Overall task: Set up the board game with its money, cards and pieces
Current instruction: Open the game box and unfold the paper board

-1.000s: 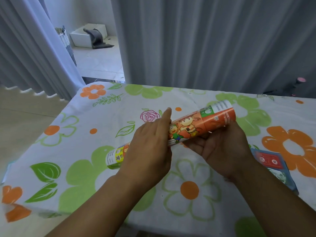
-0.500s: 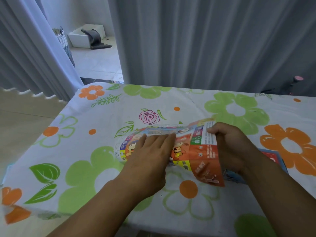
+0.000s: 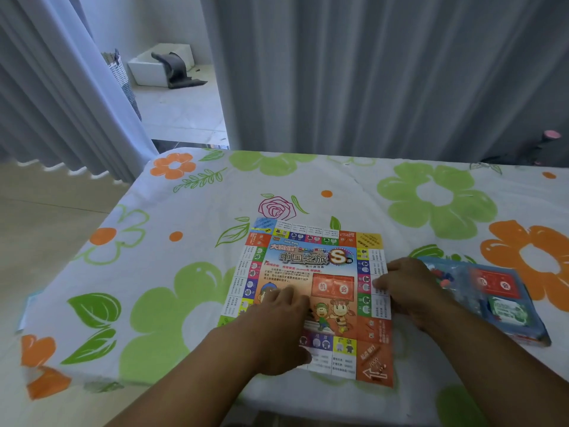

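A colourful paper game board [image 3: 320,266] lies unrolled and flat on the flowered tablecloth [image 3: 184,272], a little right of the table's middle. My left hand [image 3: 277,322] presses down on the board's lower left part and hides that corner area. My right hand [image 3: 409,285] rests on the board's right edge, fingers laid on the paper. Just right of that hand lies a clear blue packet [image 3: 492,294] with red cards, green-and-white cards and small coloured pieces inside.
Grey curtains [image 3: 369,72] hang right behind the table's far edge. A gap at the left shows a tiled floor with a white box [image 3: 160,67] and a basket. The table's left edge drops to a beige floor.
The board was a rolled tube held in both hands, then half unrolled. Now it is spread flat on the cloth with both hands pressing on it.
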A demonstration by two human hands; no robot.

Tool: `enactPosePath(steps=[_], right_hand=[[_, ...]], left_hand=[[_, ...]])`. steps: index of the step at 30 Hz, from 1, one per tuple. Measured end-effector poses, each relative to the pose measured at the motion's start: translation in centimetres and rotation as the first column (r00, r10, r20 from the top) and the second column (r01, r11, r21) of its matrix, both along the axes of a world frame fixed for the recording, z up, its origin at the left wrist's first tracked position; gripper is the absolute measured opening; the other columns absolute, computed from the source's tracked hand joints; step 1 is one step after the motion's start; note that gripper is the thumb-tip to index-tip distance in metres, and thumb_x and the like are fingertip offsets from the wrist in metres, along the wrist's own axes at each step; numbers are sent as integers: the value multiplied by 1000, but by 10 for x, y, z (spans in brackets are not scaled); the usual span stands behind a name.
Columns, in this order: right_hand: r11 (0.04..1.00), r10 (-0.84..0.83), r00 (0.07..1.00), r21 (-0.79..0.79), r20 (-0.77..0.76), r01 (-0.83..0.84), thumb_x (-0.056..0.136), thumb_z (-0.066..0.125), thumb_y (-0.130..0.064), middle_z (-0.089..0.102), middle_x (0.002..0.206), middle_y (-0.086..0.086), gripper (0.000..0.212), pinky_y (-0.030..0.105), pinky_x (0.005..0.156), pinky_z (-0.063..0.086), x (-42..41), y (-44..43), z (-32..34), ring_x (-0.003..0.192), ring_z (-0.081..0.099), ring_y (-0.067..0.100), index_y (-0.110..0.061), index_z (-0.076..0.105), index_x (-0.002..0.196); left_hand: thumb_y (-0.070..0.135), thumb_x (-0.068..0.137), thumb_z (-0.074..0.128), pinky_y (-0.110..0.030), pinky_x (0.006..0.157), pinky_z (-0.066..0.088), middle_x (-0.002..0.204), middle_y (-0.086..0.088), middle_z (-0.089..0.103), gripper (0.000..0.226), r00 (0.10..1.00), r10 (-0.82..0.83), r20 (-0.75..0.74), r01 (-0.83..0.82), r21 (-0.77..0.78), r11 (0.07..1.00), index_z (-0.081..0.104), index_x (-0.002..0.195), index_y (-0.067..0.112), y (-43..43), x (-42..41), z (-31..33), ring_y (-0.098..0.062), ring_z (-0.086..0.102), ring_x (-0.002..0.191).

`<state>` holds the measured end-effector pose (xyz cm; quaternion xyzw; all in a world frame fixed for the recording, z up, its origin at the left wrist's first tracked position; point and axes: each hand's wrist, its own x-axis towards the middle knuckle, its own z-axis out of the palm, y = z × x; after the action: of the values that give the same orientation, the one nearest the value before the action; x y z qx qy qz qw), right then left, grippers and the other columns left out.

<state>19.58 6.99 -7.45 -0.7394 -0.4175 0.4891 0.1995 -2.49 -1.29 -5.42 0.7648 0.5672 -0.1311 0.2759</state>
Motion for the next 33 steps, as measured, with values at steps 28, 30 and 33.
enactPosePath(steps=[28, 30, 33], right_hand=[[478, 768, 272, -236, 580, -846, 95, 46, -61, -12, 167, 6, 78, 63, 119, 8, -32, -57, -31, 153, -14, 31, -33, 7, 156], [478, 766, 276, -227, 581, -848, 94, 49, -60, -11, 167, 5, 79, 62, 119, 8, -29, -56, -31, 153, -14, 31, -34, 8, 156], [485, 757, 285, -214, 588, -848, 92, 52, -59, -11, 167, 5, 82, 62, 119, 7, -29, -57, -31, 153, -14, 31, -34, 7, 156]], left_hand=[[44, 93, 62, -68, 116, 20, 166, -5, -8, 87, 982, 111, -155, -121, -51, 991, 6, 157, 28, 7, 4, -35, -38, -11, 153], [46, 92, 63, -69, 115, 21, 166, -5, -12, 90, 979, 125, -160, -141, -93, 986, 4, 157, 30, 5, 3, -37, -40, -12, 152], [46, 92, 63, -69, 115, 21, 166, -7, -16, 94, 979, 124, -164, -145, -126, 981, -1, 158, 29, 2, 2, -39, -43, -15, 151]])
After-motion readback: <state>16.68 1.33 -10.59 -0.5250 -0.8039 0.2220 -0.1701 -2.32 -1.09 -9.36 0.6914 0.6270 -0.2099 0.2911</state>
